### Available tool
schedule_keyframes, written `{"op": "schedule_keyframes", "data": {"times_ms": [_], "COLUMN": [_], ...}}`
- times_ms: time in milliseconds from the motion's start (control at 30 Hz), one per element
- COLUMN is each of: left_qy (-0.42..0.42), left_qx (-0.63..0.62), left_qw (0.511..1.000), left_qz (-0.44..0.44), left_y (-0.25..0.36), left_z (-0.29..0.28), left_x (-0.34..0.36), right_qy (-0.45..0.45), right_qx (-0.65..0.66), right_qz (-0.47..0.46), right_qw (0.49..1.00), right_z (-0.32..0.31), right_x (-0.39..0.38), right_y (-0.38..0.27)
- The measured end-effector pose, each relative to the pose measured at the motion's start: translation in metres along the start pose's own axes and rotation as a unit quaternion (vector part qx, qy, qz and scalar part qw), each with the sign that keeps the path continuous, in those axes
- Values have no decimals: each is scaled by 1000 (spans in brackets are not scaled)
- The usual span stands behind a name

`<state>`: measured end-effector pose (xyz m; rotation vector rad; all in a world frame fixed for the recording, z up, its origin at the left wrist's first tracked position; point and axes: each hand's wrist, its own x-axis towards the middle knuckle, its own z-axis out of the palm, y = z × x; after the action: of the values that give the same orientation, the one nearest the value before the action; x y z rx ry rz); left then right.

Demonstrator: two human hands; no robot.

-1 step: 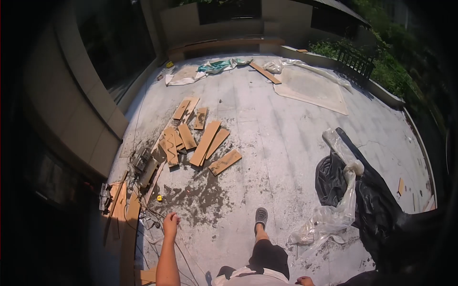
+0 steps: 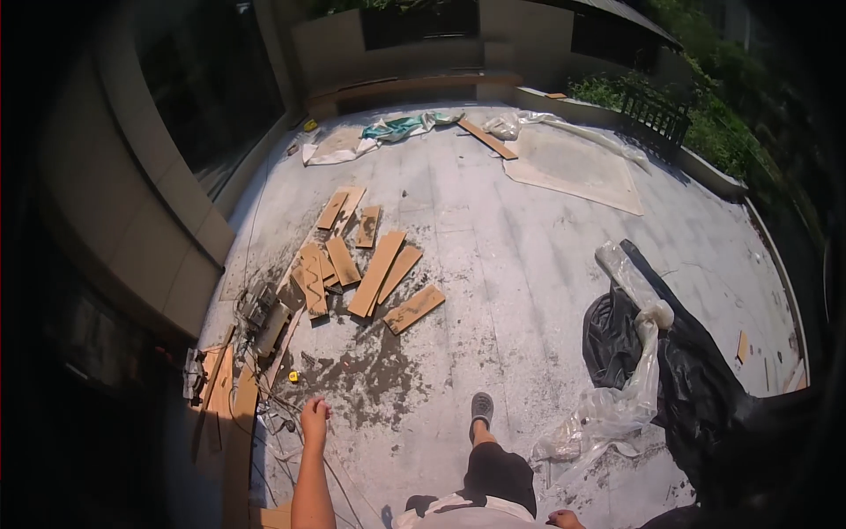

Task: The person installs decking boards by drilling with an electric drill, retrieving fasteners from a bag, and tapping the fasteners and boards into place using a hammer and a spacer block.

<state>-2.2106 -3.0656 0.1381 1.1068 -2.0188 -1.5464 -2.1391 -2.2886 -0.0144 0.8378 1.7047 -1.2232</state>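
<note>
Two bare hands: the left hand (image 2: 315, 414) and the right hand (image 2: 564, 519) show near the lower edge, neither with anything visibly in its grip.
Stride: one grey clog (image 2: 482, 410) is set forward on the pale floor; I judge this a moment of walking or standing with hands free, with no handling under way.
Reach: picking up anything from the floor would, in my judgement, call for a stoop and a lowered arm, with care not to catch a foot in the cables (image 2: 282, 406).
Left hand: fingers loosely bent; too small to tell whether the tips meet or stand apart. It appears held above the floor, touching nothing.
Right hand: partly cut off by the lower edge, fingers seemingly curled; I cannot tell whether they are pressed together or spread.
Yellow tape measure (image 2: 293, 376): so judged by its compact case; it lies on the floor beyond the left hand and slightly to its left, near but apart, beside dark debris (image 2: 370, 375).
Cables: strewn left of the left hand, some crossing behind its forearm.
Wooden planks (image 2: 377, 275): a loose, overlapping scatter farther ahead, well apart from both hands; one bears a dark zigzag line.
Grey machine (image 2: 256, 304): left of the planks, among the cables; its exact kind is unclear.
Clear plastic sheeting (image 2: 608, 406): crumpled ahead and right of the right hand, against black sheeting (image 2: 705, 379).
</note>
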Motion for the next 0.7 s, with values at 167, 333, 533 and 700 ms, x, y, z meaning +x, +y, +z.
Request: {"op": "schedule_keyframes", "data": {"times_ms": [167,333,533,700], "left_qy": [-227,-281,-283,-254], "left_qx": [47,144,205,238], "left_qw": [951,925,834,851], "left_qz": [-207,-212,-427,-394], "left_y": [1,-49,-35,-1], "left_z": [166,233,320,424], "left_x": [16,-29,82,294], "right_qy": [29,86,96,19], "right_qx": [155,65,-19,-147], "right_qz": [-73,-238,-322,-116], "right_qw": [985,965,942,982], "right_z": [-77,-86,-74,-71], "right_x": [111,146,193,272], "right_y": [-219,-558,-812,-882]}}
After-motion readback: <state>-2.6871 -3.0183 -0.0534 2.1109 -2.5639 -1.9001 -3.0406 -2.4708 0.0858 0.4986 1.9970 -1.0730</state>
